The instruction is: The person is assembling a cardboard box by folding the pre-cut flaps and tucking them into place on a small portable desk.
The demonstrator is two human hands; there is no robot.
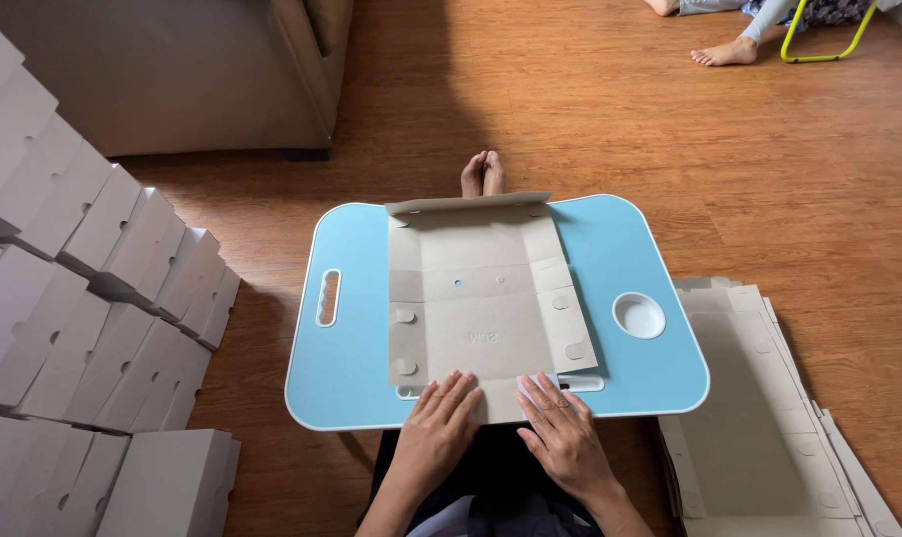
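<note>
Both hands lie flat, fingers spread and gripping nothing, on the near edge of an unfolded cardboard box blank (481, 298) spread across the middle of the blue counter (347, 368). The left hand (439, 428) and right hand (560, 430) sit side by side. Folded white boxes (93, 298) stack at left; flat blanks (759, 418) pile on the floor at right.

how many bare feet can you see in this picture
4. The person's own two feet lie together on the floor beyond the blue lap table. Another person's two feet, top right: one whole, one cut off at the edge.
</note>
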